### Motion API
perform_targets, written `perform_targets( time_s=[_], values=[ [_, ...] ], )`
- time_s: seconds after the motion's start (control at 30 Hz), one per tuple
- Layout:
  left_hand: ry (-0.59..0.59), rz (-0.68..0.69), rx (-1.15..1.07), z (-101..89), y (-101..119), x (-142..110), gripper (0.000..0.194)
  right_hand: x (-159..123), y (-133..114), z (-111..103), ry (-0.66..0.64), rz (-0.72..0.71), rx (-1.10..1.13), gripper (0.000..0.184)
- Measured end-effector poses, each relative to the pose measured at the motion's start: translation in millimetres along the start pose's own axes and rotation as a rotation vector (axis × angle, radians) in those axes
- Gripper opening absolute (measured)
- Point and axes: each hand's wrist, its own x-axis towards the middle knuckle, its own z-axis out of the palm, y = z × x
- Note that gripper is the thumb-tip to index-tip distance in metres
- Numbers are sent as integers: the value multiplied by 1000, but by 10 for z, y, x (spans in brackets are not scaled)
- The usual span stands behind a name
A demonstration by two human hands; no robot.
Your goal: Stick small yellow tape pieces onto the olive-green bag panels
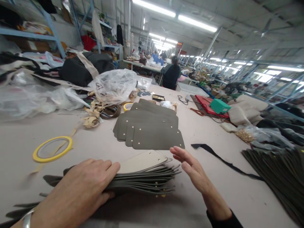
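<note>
My left hand [92, 180] is closed round a stack of dark grey-green leather panels [144, 180], thumb below and fingers on top. The topmost panel of that stack shows a pale underside, and small gold rivets show at the right ends. Just right of these ends my right hand [190, 167] is raised with its fingers stretched out, holding nothing. Beyond both hands, more grey-green panels [154, 136] with gold rivets lie overlapping on the table. Other panels [23, 210] stick out at lower left, partly behind my left forearm.
A roll of yellow tape [53, 148] lies left on the table [237, 142]. Behind it are plastic bags [116, 84] and fabric scraps. At right lie a black strip [220, 158], a dark stack of panels [275, 177] and a green block [219, 106]. A person [171, 74] sits farther back.
</note>
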Motion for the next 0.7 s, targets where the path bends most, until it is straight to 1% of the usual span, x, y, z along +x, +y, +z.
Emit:
perform_targets(
  time_s=[0.07,0.13,0.17,0.23,0.3,0.37,0.43,0.53,0.6,0.67,0.7],
  values=[
    [1,17,11,-9,-36,48,16,-21,275,123,63,25,128,56],
    [-2,43,21,-44,-82,95,11,34,411,261,98,75,147,56],
    [3,55,28,-71,-110,118,10,79,426,320,109,93,140,56],
    [19,65,43,-139,-178,158,11,178,381,401,127,100,118,58],
    [26,48,47,-197,-248,193,13,259,296,438,145,64,87,61],
    [35,28,27,-213,-301,222,14,305,236,459,174,23,58,63],
    [81,23,10,-174,-318,246,16,314,229,494,198,40,89,65],
    [156,35,26,-49,-287,274,19,274,295,579,210,150,260,67],
    [157,59,46,50,-265,278,21,235,349,629,207,207,348,66],
    [163,92,80,149,-265,266,28,206,389,661,194,241,384,66],
    [177,109,104,195,-274,254,34,198,402,673,187,246,365,69]
  ],
)
